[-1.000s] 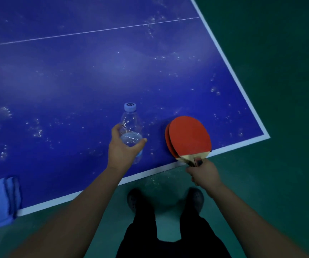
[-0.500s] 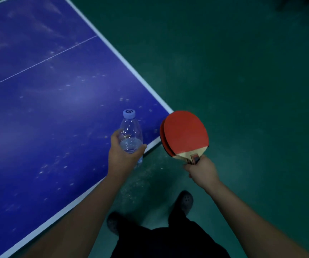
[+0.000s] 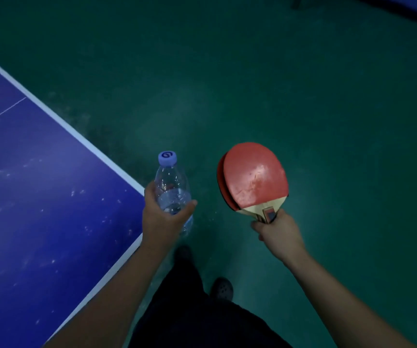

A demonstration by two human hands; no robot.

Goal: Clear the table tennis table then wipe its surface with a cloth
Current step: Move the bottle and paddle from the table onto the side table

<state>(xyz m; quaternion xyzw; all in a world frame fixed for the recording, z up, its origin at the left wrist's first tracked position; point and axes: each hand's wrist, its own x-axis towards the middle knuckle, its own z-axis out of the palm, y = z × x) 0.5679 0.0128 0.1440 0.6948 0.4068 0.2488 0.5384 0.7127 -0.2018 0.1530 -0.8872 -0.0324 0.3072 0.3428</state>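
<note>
Two red paddles point(image 3: 252, 180) sit stacked face to face, their handles clasped in the right hand point(image 3: 279, 234), whose grip is curled tight round them over the green floor point(image 3: 277, 84). The left hand point(image 3: 163, 222) wraps its grip round a clear water bottle point(image 3: 172, 189), upright, purple cap up, just past the corner of the blue bench point(image 3: 39, 209), which is speckled with pale marks.

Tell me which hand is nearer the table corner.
Left. The left hand, holding the bottle, sits right beside the table corner. The right hand, gripping the paddles, is farther out over the floor.
</note>
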